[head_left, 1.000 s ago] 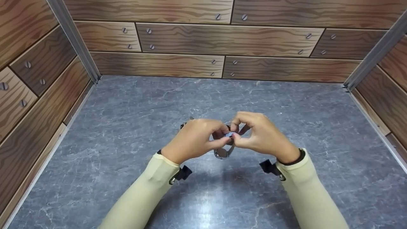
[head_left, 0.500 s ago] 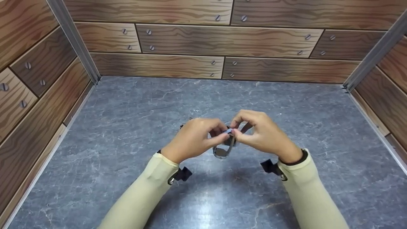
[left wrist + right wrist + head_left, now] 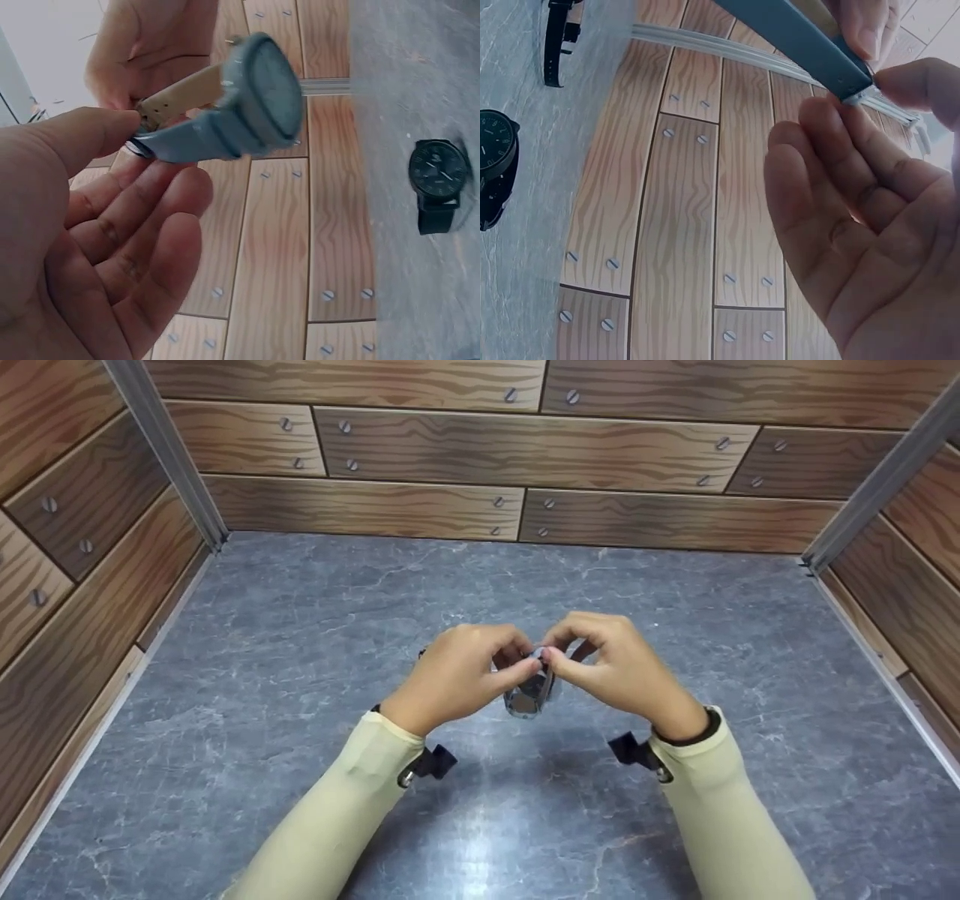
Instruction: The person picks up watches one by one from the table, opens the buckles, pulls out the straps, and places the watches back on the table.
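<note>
I see left hand (image 3: 465, 671) and right hand (image 3: 611, 660), fingers (image 3: 559, 631) pinching the blue watch (image 3: 268, 91) by its strap (image 3: 180, 142), presumably aligning its ends.

Place looked like a small walled work booth, wider building couldn't be told. Wood-print panels (image 3: 525, 442) with screw heads (image 3: 510, 395) closed in three sides, metal posts (image 3: 167, 450) stood at corners, grey marbled work surface (image 3: 337, 585) between.

Smooth watch strap (image 3: 177, 142); glossy marbled tabletop (image 3: 480, 825).

Nothing legible, blurred marks on black watch (image 3: 437, 169)
</note>
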The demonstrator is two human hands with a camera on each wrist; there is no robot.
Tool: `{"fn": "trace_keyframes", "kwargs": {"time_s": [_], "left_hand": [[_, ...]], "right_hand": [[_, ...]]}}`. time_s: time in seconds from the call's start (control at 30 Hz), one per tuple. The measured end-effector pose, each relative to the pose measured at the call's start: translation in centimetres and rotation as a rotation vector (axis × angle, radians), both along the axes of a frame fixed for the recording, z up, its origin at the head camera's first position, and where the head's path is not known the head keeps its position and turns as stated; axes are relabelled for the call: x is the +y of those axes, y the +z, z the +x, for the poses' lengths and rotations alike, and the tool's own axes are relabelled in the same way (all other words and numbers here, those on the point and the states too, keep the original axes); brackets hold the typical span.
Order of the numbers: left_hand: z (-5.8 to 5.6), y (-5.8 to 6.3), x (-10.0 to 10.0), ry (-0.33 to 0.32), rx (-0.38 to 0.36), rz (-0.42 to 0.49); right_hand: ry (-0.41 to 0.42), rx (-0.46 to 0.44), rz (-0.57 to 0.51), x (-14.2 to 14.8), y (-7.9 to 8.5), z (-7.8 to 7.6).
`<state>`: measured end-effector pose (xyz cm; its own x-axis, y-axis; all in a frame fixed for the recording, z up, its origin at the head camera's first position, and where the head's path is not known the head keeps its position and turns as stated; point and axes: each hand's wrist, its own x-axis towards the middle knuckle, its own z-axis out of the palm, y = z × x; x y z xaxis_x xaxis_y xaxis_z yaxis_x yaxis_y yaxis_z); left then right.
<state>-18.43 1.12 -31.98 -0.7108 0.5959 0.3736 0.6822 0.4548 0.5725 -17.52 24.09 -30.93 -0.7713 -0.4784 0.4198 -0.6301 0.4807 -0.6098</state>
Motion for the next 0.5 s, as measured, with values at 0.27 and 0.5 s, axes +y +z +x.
{"fn": "trace_keyframes", "kwargs": {"time_s": [0.27,0.5], "left_hand": [[-0.36,0.21,-0.05,-0.003,-0.041,-0.014],[-0.43,0.36,-0.36,-0.024,-0.075,-0.012]], "right_hand": [[-0.029,0.037,-0.041,-0.47,-0.17,-0.19],[0.015,0.016,-0.041,-0.38,-0.39,-0.31]]}}
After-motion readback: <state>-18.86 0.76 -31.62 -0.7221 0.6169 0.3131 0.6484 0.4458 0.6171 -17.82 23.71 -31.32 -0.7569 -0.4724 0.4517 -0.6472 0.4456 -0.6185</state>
